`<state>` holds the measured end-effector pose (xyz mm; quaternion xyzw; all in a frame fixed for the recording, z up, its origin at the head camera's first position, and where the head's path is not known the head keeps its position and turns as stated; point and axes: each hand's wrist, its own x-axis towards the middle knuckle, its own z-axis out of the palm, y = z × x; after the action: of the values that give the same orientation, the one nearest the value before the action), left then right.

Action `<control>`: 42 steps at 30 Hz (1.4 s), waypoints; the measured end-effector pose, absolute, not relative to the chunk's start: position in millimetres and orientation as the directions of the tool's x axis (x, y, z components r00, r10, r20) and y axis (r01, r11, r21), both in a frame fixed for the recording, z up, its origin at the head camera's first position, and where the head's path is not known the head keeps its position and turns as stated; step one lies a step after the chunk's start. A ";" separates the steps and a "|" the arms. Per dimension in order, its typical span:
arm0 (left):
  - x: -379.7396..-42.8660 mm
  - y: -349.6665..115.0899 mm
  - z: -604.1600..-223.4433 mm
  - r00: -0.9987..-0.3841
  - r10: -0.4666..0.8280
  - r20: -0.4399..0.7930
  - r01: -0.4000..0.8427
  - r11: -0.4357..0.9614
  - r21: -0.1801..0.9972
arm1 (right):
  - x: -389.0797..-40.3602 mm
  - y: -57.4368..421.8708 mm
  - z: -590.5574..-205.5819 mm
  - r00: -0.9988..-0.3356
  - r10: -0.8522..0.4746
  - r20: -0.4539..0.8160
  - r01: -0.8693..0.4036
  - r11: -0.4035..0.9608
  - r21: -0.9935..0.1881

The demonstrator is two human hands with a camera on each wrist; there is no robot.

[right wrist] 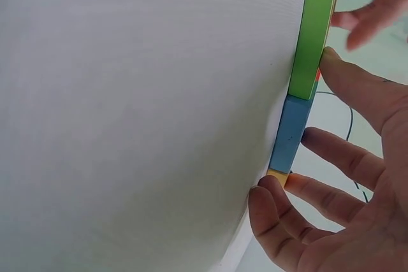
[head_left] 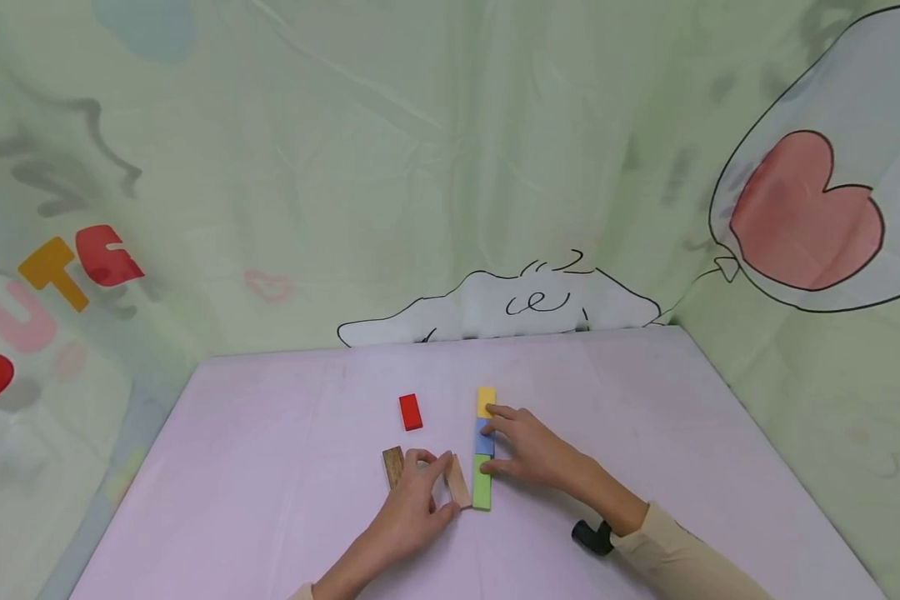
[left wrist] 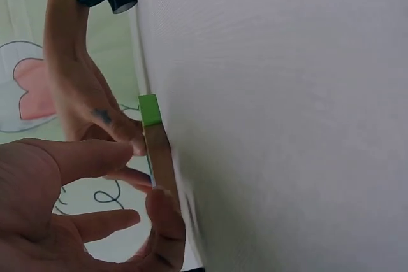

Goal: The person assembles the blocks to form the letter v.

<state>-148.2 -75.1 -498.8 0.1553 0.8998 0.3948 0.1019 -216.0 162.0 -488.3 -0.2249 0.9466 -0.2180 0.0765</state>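
Green (head_left: 482, 487), blue (head_left: 484, 442) and yellow (head_left: 485, 396) blocks lie end to end in one line on the table. My right hand (head_left: 536, 450) reaches over them from the right, its thumb at the green block and extended fingertips touching the blue and yellow ones. On the left side of the green block lies a pale wooden block (head_left: 458, 485), slightly slanted in the head view. My left hand (head_left: 416, 504) is beside that wooden block. In the left wrist view one fingertip (left wrist: 164, 208) touches it, while the thumb stands off from it.
A red block (head_left: 411, 412) lies farther back, left of the line. A dark brown wooden block (head_left: 392, 465) is partly hidden behind the left hand. A black cylindrical device (head_left: 592, 537) sits at the right wrist. A printed cloth wall (head_left: 390, 208) rises behind the table (head_left: 270, 467).
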 end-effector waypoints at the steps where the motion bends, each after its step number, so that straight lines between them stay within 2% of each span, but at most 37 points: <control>1: -147.5 -76.3 -497.2 -0.935 0.352 -0.048 0.204 0.644 0.738 | -216.1 162.0 -488.2 -0.886 -0.461 -0.042 -0.396 0.802 -0.447; 5: -148.6 -85.0 -489.7 -0.954 0.299 0.024 0.230 0.680 0.696 | -216.5 162.0 -487.8 -0.884 -0.466 -0.025 -0.408 0.798 -0.443; 9: -154.2 -99.6 -486.2 -0.965 0.256 0.046 0.224 0.728 0.648 | -215.9 162.5 -487.6 -0.883 -0.468 -0.025 -0.408 0.793 -0.452; 17: -164.0 -129.8 -486.0 -0.973 0.216 -0.076 0.118 0.757 0.642 | -214.1 161.9 -486.4 -0.879 -0.475 -0.023 -0.415 0.790 -0.452; 29: -182.7 -154.8 -491.8 -0.922 0.333 -0.199 0.105 0.708 0.699 | -213.6 161.6 -487.7 -0.882 -0.470 -0.030 -0.401 0.783 -0.476; 42: -186.7 -158.6 -500.0 -0.915 0.357 -0.191 0.114 0.680 0.724 | -214.3 162.3 -489.2 -0.883 -0.468 -0.021 -0.405 0.785 -0.469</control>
<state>-186.7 -158.6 -500.0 0.1305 0.9024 0.3781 0.1603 -214.3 162.3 -489.2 -0.2316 0.9422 -0.2323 0.0683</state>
